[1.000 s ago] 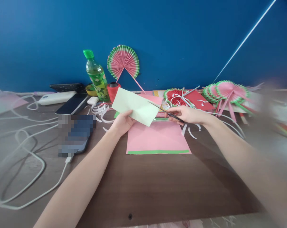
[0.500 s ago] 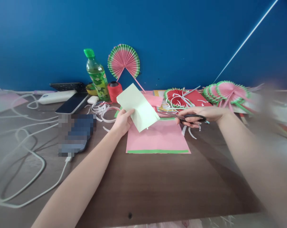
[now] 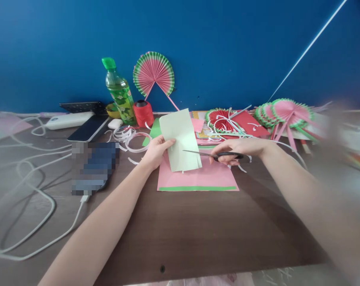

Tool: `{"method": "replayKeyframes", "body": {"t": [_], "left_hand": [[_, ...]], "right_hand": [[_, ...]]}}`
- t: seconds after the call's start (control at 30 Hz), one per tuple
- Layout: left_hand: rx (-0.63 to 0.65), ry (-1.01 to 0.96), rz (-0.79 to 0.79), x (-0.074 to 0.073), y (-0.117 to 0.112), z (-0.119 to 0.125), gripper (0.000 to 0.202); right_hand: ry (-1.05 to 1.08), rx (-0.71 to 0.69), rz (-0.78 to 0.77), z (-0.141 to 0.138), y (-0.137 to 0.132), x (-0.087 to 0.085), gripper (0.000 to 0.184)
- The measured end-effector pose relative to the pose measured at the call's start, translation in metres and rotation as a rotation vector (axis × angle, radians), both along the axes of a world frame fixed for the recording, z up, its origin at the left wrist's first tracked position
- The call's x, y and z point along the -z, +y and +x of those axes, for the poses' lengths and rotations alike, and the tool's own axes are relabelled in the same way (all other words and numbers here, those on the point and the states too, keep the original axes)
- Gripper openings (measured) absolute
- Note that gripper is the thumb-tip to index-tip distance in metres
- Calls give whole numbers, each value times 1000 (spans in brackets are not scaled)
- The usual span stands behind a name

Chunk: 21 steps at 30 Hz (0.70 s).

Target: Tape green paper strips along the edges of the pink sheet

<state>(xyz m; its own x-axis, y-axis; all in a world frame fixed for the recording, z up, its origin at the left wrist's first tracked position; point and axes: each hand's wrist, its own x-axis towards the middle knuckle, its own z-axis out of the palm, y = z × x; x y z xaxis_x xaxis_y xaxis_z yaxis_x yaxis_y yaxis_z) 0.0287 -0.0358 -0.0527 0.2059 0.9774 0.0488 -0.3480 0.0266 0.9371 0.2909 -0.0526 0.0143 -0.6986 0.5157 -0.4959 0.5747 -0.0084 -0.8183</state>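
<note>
My left hand pinches a pale green sheet of paper by its left edge and holds it nearly upright above a pink sheet with a green strip. My right hand is closed on black-handled scissors. Their blades point left and reach the paper's right edge. Short cuts show along the paper's lower edge.
A green bottle, red thread spool and a pink paper fan stand at the blue wall. More paper fans and white strips lie at the right. Phones, a power bank and white cables lie at the left.
My left hand has turned the green paper from slanted to nearly upright and lowered it. My right hand drew back to the right, then brought the scissors to the paper's right edge.
</note>
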Motion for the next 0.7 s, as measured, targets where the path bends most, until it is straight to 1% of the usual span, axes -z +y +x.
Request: {"method": "replayKeyframes", "body": {"t": [0.37, 0.7], "left_hand": [[0, 16, -20, -2, -2, 0, 32], [11, 30, -32, -5, -4, 1, 34]], "right_hand": [[-52, -16, 76, -4, -2, -1, 33], [-75, -35, 61, -5, -2, -2, 34]]}}
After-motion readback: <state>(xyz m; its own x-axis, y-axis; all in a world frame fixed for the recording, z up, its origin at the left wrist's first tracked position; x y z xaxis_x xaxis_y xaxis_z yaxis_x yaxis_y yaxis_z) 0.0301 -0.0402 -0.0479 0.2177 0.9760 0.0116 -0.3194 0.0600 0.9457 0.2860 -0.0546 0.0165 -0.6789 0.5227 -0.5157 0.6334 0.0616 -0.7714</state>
